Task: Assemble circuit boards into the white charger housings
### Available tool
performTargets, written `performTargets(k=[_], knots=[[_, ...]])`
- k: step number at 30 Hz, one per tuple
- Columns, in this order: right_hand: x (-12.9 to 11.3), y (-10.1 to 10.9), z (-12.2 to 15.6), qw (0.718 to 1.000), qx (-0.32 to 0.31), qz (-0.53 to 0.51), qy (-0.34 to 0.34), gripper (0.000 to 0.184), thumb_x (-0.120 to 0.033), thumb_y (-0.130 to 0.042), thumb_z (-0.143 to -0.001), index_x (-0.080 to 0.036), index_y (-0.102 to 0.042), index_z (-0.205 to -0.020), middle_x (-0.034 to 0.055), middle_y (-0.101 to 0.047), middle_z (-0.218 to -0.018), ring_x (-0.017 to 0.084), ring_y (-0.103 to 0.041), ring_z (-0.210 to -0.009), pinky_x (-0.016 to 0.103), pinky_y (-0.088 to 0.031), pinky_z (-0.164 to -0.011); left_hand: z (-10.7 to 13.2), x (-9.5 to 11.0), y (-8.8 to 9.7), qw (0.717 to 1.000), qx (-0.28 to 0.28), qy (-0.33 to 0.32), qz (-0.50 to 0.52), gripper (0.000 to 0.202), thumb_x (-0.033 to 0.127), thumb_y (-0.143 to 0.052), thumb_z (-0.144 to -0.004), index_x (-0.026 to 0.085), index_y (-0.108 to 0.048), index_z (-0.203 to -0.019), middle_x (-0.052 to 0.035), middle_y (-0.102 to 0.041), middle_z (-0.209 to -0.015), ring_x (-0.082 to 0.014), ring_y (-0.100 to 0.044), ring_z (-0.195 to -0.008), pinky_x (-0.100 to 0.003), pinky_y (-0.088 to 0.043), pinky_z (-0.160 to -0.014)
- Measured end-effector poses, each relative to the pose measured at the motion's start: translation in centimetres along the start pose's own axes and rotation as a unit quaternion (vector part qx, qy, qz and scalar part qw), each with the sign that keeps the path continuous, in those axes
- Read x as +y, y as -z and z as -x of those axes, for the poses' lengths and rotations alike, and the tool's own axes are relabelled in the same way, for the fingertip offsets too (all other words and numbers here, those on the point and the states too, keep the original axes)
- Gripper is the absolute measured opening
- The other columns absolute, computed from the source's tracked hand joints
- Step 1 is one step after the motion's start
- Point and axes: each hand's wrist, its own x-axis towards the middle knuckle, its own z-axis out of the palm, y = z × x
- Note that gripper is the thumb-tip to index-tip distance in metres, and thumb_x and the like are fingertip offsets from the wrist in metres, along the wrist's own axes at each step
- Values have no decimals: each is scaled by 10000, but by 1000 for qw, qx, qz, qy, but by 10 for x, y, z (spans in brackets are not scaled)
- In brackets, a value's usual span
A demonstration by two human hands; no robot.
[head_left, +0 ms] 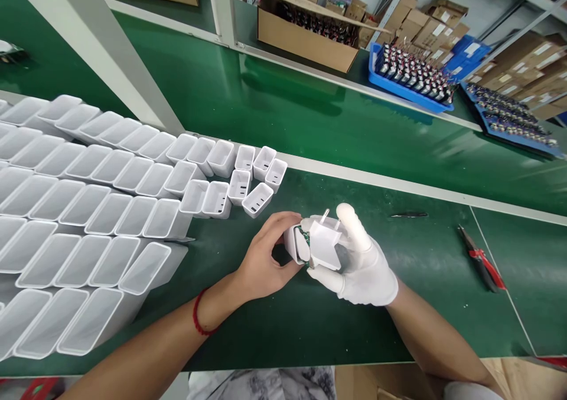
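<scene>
Both hands meet over the green bench [274,329], around one partly assembled plug adapter. My left hand [266,261], bare with a red cord at the wrist, is closed on its white plastic casing [289,245]. In a white glove, my right hand [370,273] grips the white plug cover [324,246] between thumb and fingers. Metal pins [325,215] stick up from this cover. A strip of green circuit board [305,234] shows in the gap between casing and cover; the rest of the inside is hidden.
Rows of open white casings [101,211] fill the left side, with several small slotted casings [258,199] at their end. Red-handled pliers [482,264] and a thin dark tool [410,215] lie right. A cardboard box [305,42] and blue tray [410,96] stand behind.
</scene>
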Motion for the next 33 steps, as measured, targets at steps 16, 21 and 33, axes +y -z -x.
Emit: performTargets(k=[16,21,33], knots=[[12,-20,-6,970,-7,-108,-219,736,-462,-615,-899,-226,-284,-1512,155,-498,-1371,262,-563,-1181,477,-456,-1034,-2,-2,-4,996,80,-21,-31,553,205,-730,-773,242,-467,-1257,-117,-532,-1218,-269,-593,-1134,-412,-572,-884],[7,-31,-12,939,-37,-237,-248,632,-533,-515,-940,-266,-356,-1490,61,-424,-1501,249,-407,-1368,460,-302,-1168,0,-2,-2,986,93,-98,-99,602,212,-757,-768,251,-439,-1278,-129,-548,-1267,-296,-574,-1217,-463,-536,-972],[19,-46,-2,928,55,-300,-213,624,-522,-553,-927,-241,-423,-1468,38,-662,-1190,202,-613,-1047,369,-500,-969,11,-9,-9,971,92,-115,-189,670,225,-796,-750,245,-394,-1286,-169,-503,-1442,-322,-576,-1246,-466,-582,-928]])
